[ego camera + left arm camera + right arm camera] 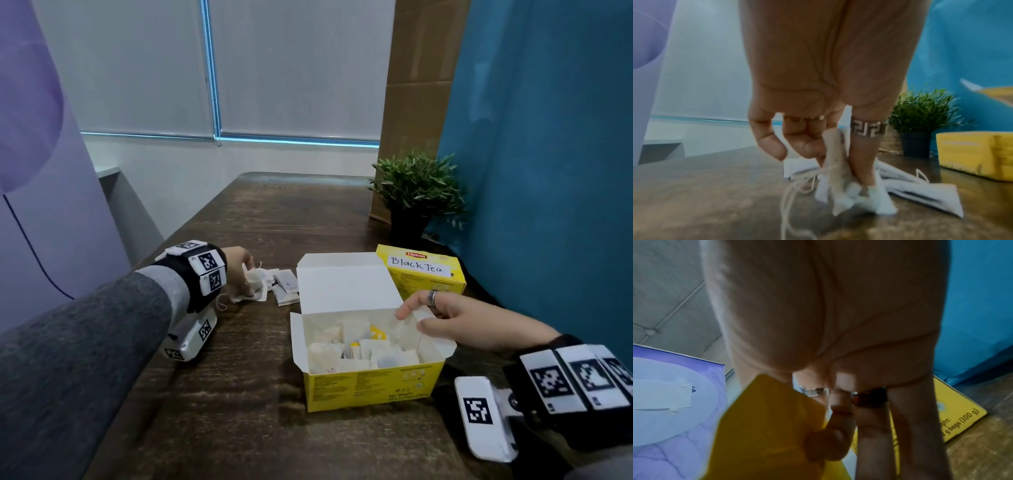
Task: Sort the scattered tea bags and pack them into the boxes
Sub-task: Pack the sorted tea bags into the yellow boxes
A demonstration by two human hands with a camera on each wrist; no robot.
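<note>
An open yellow tea box [370, 387] stands in the middle of the table, with several tea bags [359, 346] inside. My right hand [442, 315] pinches the box's right side flap [764, 418] between thumb and fingers. A shut yellow box labelled "Black Tea" [424, 277] lies behind it. Left of the boxes is a small pile of loose tea bags [284, 286]. My left hand [241, 270] pinches a pale tea bag [835, 164] from that pile between thumb and fingers, its string [789, 193] dangling over the table.
A potted green plant [416, 192] stands at the back right against a cardboard panel and a blue wall [548, 171]. A purple panel [41, 171] borders the left. The dark wooden table [239, 394] stretches forward between my arms.
</note>
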